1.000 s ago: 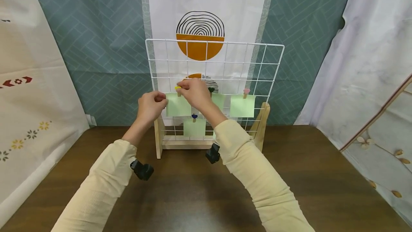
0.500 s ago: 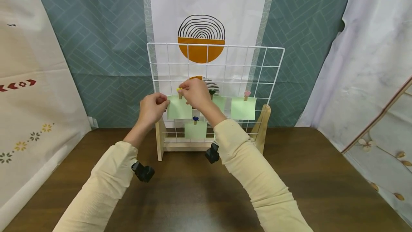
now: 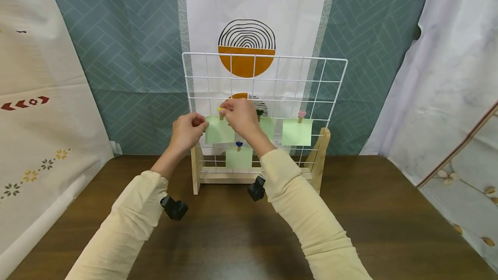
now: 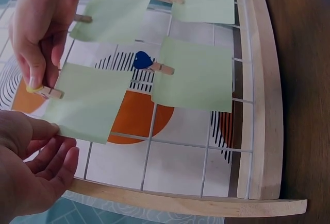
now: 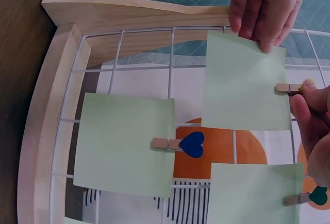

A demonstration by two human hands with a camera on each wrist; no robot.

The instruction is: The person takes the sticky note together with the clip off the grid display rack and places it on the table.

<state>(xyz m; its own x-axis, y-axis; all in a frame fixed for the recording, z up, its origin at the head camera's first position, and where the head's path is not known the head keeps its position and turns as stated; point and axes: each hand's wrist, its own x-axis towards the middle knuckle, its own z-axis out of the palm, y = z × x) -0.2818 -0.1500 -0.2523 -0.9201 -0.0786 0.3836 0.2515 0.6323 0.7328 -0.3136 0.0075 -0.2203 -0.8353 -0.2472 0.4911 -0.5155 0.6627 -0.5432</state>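
Observation:
My left hand pinches the left edge of a pale green paper note against the white wire grid. My right hand pinches the yellow-topped end of a small wooden clothespin between thumb and finger. That clothespin's wooden jaws overlap the note's upper edge, as the right wrist view shows. Below hangs another green note under a clothespin with a blue heart. Behind the right hand is a note clipped with a green-heart clothespin, partly hidden in the head view.
A note hangs at the grid's right under a pink-heart clothespin. The grid stands in a wooden base on a dark brown table. A patterned cloth hangs behind it.
The head view has shifted slightly, so the grid sits a little lower and further right. Both hands keep their hold on the note and the yellow-topped clothespin.

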